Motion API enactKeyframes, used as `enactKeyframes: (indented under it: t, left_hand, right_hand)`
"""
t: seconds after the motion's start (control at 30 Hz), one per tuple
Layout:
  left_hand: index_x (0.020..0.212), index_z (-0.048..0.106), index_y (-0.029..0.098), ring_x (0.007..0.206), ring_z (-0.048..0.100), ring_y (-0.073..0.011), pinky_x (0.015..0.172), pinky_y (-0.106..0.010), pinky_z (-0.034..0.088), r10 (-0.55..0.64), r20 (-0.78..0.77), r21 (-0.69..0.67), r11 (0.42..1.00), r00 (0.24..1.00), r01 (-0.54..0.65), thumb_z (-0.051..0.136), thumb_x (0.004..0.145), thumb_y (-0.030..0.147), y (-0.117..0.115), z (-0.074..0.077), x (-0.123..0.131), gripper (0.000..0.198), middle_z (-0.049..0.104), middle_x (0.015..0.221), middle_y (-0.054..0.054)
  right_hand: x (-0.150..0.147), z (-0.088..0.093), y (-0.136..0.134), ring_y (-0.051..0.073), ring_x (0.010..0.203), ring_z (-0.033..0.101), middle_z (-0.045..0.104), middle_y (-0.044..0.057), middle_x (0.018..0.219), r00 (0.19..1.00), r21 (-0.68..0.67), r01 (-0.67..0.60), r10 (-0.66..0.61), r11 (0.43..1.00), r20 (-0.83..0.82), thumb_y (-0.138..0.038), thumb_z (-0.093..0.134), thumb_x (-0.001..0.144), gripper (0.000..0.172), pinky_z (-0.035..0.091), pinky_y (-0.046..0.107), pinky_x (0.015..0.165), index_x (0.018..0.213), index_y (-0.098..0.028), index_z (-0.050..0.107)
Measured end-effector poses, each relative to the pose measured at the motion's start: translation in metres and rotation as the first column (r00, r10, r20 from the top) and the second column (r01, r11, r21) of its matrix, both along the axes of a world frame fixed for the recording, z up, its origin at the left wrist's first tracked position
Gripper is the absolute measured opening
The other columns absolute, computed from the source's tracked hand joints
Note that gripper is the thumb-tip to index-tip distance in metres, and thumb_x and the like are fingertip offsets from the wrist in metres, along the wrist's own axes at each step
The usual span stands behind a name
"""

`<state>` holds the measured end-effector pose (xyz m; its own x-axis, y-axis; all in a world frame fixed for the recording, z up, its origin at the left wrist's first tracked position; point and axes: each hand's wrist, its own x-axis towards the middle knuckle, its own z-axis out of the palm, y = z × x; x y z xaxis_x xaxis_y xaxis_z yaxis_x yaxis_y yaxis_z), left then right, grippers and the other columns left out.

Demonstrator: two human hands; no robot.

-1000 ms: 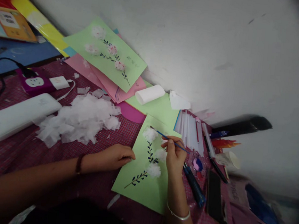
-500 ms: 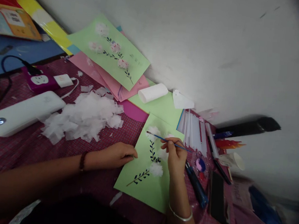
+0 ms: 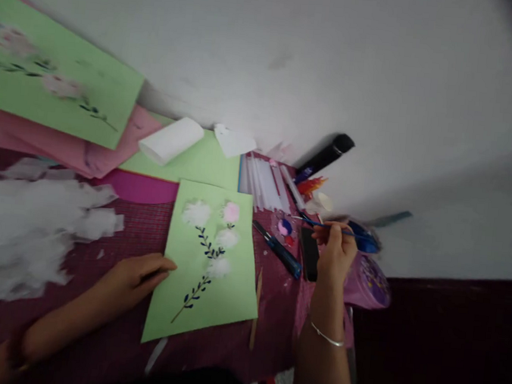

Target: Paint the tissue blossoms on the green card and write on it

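Observation:
A green sheet (image 3: 229,291) lies on the table, with a painted leafy branch (image 3: 207,244), white paper blossoms (image 3: 197,213) and one pink blossom (image 3: 231,212). My left hand (image 3: 143,275) rests at its left edge, fingertips on the paper, thumb slightly apart, nothing held. Off to the right, my right hand (image 3: 337,247) pinches a thin blue paintbrush (image 3: 313,222). The brush tip points left, above or beside a small clear palette with purple, pink and red paint (image 3: 285,228); contact cannot be made out.
A heap of white paper squares (image 3: 24,225) lies at left. A finished-looking green flower card (image 3: 62,103) and a white roll (image 3: 171,140) stand by the wall. Glue sticks (image 3: 263,183), a blue-handled tool (image 3: 281,255), a dark phone-like slab (image 3: 308,253) and a pink container (image 3: 367,282) sit at right.
My right hand has carried the paintbrush from over the white blossom rightward to near the palette. The view has turned right. My left hand stays at the sheet's left edge.

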<state>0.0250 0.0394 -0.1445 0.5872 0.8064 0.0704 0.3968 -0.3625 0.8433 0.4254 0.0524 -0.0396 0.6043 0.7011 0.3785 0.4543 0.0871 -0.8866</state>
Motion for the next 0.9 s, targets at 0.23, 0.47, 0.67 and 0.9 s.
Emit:
enactKeyframes:
  t: [0.23, 0.47, 0.67, 0.9]
  left_hand:
    - [0.099, 0.069, 0.022, 0.085, 0.070, -0.0171, 0.074, -0.024, 0.056, 0.012, -0.037, 0.025, 1.000, 0.999, -0.011, 0.051, 0.090, 0.036, 0.002, -0.002, -0.004, 0.024, 0.073, 0.094, -0.003]
    - [0.098, 0.070, 0.022, 0.083, 0.070, -0.0174, 0.073, -0.027, 0.057, 0.008, -0.050, 0.036, 0.999, 0.999, -0.006, 0.051, 0.089, 0.036, 0.003, 0.001, -0.004, 0.025, 0.074, 0.093, -0.004]
    - [0.098, 0.068, 0.020, 0.083, 0.069, -0.0164, 0.074, -0.028, 0.056, 0.004, -0.047, -0.001, 1.000, 0.999, -0.004, 0.048, 0.091, 0.032, 0.002, 0.002, -0.003, 0.025, 0.073, 0.092, -0.004]
    - [0.095, 0.066, 0.018, 0.081, 0.066, -0.0143, 0.075, -0.027, 0.052, -0.002, -0.010, -0.041, 0.999, 1.000, 0.001, 0.047, 0.091, 0.024, -0.003, 0.016, 0.006, 0.021, 0.071, 0.089, -0.004]
  right_hand:
    - [0.042, -0.043, -0.024, 0.015, 0.049, 0.058, 0.066, 0.002, 0.066, 0.995, -0.180, 0.098, -0.100, 0.979, -0.004, -0.045, 0.051, 0.085, 0.027, 0.037, 0.027, 0.048, 0.083, -0.019, 0.057]
    - [0.038, -0.061, -0.016, 0.015, 0.049, 0.057, 0.066, 0.002, 0.064, 0.995, -0.199, 0.053, -0.068, 0.979, -0.067, -0.045, 0.057, 0.079, 0.027, 0.038, 0.027, 0.049, 0.081, -0.019, 0.059]
    - [0.034, -0.052, -0.017, 0.012, 0.046, 0.055, 0.067, 0.001, 0.065, 0.971, -0.148, 0.077, -0.108, 0.986, -0.215, -0.048, 0.054, 0.079, 0.029, 0.035, 0.023, 0.043, 0.083, -0.018, 0.056]
    - [-0.021, -0.037, 0.011, 0.013, 0.044, 0.054, 0.068, 0.002, 0.065, 0.902, -0.035, -0.157, 0.129, 0.987, -0.413, -0.039, 0.063, 0.078, 0.020, 0.039, 0.025, 0.041, 0.080, -0.020, 0.061]
